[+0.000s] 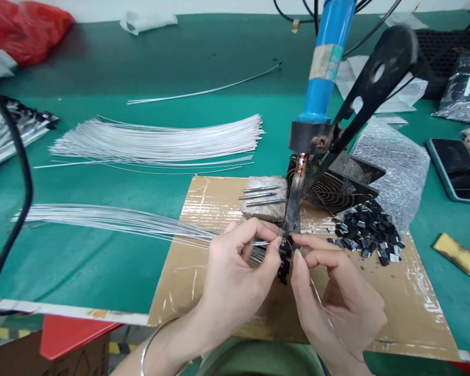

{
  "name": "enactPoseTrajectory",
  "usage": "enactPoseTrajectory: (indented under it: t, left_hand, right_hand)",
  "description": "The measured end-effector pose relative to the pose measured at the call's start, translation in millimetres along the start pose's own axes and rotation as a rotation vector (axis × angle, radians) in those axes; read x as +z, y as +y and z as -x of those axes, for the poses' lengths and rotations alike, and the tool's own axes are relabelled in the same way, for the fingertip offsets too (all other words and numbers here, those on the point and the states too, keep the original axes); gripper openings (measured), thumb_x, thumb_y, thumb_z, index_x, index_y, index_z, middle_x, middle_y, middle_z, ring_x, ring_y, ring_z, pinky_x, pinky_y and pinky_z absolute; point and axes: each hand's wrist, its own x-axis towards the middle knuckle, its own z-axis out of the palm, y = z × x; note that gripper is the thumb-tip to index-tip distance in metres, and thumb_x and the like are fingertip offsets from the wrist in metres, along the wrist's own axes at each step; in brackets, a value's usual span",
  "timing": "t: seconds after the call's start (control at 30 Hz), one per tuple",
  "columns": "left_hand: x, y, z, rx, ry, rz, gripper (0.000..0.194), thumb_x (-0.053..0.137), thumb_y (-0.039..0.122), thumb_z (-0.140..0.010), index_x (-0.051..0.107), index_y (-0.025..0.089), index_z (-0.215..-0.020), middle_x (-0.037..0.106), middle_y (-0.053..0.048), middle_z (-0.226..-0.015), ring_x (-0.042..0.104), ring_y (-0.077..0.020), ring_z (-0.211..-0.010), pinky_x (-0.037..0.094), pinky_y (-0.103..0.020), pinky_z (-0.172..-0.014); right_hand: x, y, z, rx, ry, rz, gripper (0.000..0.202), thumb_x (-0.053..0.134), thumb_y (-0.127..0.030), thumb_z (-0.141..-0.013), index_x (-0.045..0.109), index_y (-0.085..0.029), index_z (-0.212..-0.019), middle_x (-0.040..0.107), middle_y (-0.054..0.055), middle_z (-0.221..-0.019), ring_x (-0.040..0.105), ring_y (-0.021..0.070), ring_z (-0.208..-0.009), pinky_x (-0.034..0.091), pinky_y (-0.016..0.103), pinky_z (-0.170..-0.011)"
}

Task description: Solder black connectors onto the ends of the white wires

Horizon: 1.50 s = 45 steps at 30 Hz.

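A soldering iron (325, 62) with a blue handle is clamped tip-down in a black metal bracket (370, 83). Right below its tip, my left hand (245, 266) pinches the end of a thin white wire between thumb and forefinger. My right hand (335, 287) holds a thin strand of solder wire (317, 292), which runs back across the palm; its fingertips are close to the tip. Under my left hand lies a bundle of white wires (141, 222), with black pieces (283, 269) at its right end. The exact contact at the tip is hidden by my fingers.
Small black parts (370, 230) are heaped on the cardboard (203, 209). Beside the iron are a grey block (264, 201) with several metal rods and a black fan (329, 190). More white wires (160, 138) lie behind. A phone (460, 169) and yellow sponge (458, 255) are at right.
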Motion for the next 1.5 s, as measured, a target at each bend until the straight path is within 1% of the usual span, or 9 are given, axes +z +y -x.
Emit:
enactPoseTrajectory:
  t: [0.2,0.37,0.53,0.7,0.9,1.0,1.2,1.37,1.5]
  left_hand:
    - [-0.6,-1.2,0.1,-0.001,-0.005,0.007,0.018,0.063,0.011,-0.085,0.065,0.020,-0.070,0.075,-0.001,-0.078,0.066,-0.0159,-0.075,0.047,-0.027,-0.063]
    - [-1.2,0.4,1.0,0.003,-0.011,0.020,0.018,0.063,0.011,-0.085,0.065,0.020,-0.070,0.075,-0.001,-0.078,0.068,-0.0156,-0.075,0.047,-0.027,-0.064]
    - [-1.5,0.5,1.3,0.011,-0.007,0.002,0.018,0.063,0.011,-0.085,0.064,0.020,-0.070,0.076,0.000,-0.078,0.068,-0.0148,-0.072,0.045,-0.028,-0.062]
    - [-1.1,1.2,0.8,0.017,-0.007,0.012,0.019,0.063,0.010,-0.085,0.065,0.021,-0.070,0.076,0.000,-0.077,0.068,-0.0150,-0.073,0.048,-0.028,-0.067]
    - [-1.1,1.2,0.7,0.010,-0.012,-0.009,0.019,0.063,0.010,-0.084,0.065,0.020,-0.069,0.076,0.000,-0.075,0.068,-0.0159,-0.073,0.051,-0.029,-0.072]
    - [-1.5,1.0,0.8,0.013,-0.016,0.002,0.019,0.063,0.010,-0.085,0.065,0.020,-0.069,0.076,0.000,-0.076,0.067,-0.0149,-0.071,0.051,-0.029,-0.072]
    - [-1.0,1.7,0.6,0.014,-0.009,0.007,0.019,0.064,0.010,-0.084,0.065,0.020,-0.068,0.076,0.000,-0.076,0.067,-0.0147,-0.072,0.052,-0.029,-0.074]
    - [-1.6,1.3,0.8,0.013,-0.011,0.019,0.019,0.064,0.009,-0.084,0.065,0.020,-0.069,0.076,0.000,-0.076,0.068,-0.0146,-0.072,0.052,-0.028,-0.074]
    - [-2.2,0.5,0.1,0.004,-0.009,0.037,0.018,0.063,0.009,-0.083,0.065,0.020,-0.069,0.076,0.000,-0.076,0.067,-0.0150,-0.073,0.053,-0.028,-0.074]
  right_hand:
    - [1.0,-0.5,-1.0,-0.007,-0.015,0.030,0.021,0.070,-0.001,-0.085,0.064,-0.021,-0.090,0.079,0.005,-0.097,0.079,0.0182,-0.092,0.062,0.026,-0.080]
    - [1.8,-1.2,-0.4,-0.008,0.032,-0.005,0.022,0.070,0.000,-0.084,0.065,-0.020,-0.089,0.078,0.005,-0.096,0.078,0.0172,-0.093,0.061,0.026,-0.082]
    - [1.4,-0.1,0.1,-0.010,0.002,0.018,0.022,0.071,-0.001,-0.084,0.065,-0.020,-0.091,0.079,0.005,-0.099,0.079,0.0181,-0.093,0.062,0.026,-0.082]
    - [3.7,-1.2,-0.2,-0.001,0.056,-0.005,0.019,0.070,-0.003,-0.086,0.066,-0.021,-0.089,0.079,0.005,-0.096,0.079,0.0183,-0.090,0.063,0.028,-0.080]
    - [2.3,-0.3,0.3,0.001,0.035,0.007,0.020,0.072,-0.003,-0.085,0.066,-0.021,-0.090,0.080,0.004,-0.097,0.079,0.0170,-0.090,0.062,0.027,-0.081]
    - [1.6,-0.3,0.2,-0.004,0.014,0.011,0.021,0.072,-0.002,-0.085,0.066,-0.021,-0.091,0.080,0.004,-0.097,0.079,0.0184,-0.091,0.063,0.029,-0.082]
    - [3.9,-3.9,-1.6,0.031,0.058,0.004,0.017,0.070,-0.005,-0.088,0.067,-0.022,-0.088,0.080,0.004,-0.095,0.079,0.0179,-0.088,0.063,0.029,-0.079]
    - [4.4,-2.0,-1.4,0.000,0.041,-0.012,0.021,0.072,-0.001,-0.085,0.068,-0.021,-0.091,0.080,0.004,-0.097,0.079,0.0176,-0.090,0.063,0.028,-0.083]
    - [3.0,-0.8,-0.6,0.012,0.057,-0.019,0.019,0.071,-0.002,-0.085,0.068,-0.021,-0.089,0.080,0.004,-0.096,0.079,0.0174,-0.089,0.062,0.027,-0.081]
